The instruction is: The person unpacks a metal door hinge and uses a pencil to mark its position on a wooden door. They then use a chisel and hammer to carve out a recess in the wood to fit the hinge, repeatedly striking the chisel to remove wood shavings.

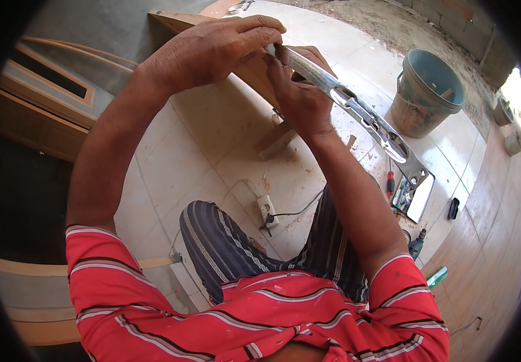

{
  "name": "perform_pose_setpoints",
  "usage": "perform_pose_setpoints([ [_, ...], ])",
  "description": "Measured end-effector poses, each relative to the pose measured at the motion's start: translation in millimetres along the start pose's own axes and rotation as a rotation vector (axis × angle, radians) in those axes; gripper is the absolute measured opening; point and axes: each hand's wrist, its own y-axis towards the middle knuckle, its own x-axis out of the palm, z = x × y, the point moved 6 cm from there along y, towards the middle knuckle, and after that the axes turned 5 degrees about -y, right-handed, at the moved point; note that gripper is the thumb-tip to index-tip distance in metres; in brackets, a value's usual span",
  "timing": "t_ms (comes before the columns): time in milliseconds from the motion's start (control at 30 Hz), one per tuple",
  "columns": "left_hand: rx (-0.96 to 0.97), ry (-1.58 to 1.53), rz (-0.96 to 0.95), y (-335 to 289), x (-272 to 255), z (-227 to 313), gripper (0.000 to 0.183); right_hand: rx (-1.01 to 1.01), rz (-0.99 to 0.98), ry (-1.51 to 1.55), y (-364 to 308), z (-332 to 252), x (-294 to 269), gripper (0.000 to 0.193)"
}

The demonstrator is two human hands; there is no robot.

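Two hands, left hand [212, 51] and right hand [297, 90], on one metal strip [363, 117].

A long shiny metal door-lock plate [363, 114] with oblong cutouts, held aloft, slanting down to the right above the tiled floor [212, 139].

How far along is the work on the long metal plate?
Done: wood shavings on the tile floor suggest cutting has taken place. In hand: the right hand grips the metal plate while the left hand pinches its upper end. Left: the plate is fixed to nothing; the screwdriver lies unused.
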Motion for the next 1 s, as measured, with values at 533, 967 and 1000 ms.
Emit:
perform_pose_setpoints([
  [533,-0.056,0.008,-0.058,2.7,5.2,6.0,0.033,0.469,-0.047,0.182,-25.1,14.8,7.7,0.017],
  [967,-0.110,-0.218,-0.101,20.9,-12.5,28.7,0.018,0.901,0.133,0.520,-58.3,32.3,-56.4,0.035],
  [1000,-0.102,-0.217,-0.101,21.9,-14.0,29.3,0.019,0.973,0.077,0.572,-52.7,22.0,-61.5,0.035],
])
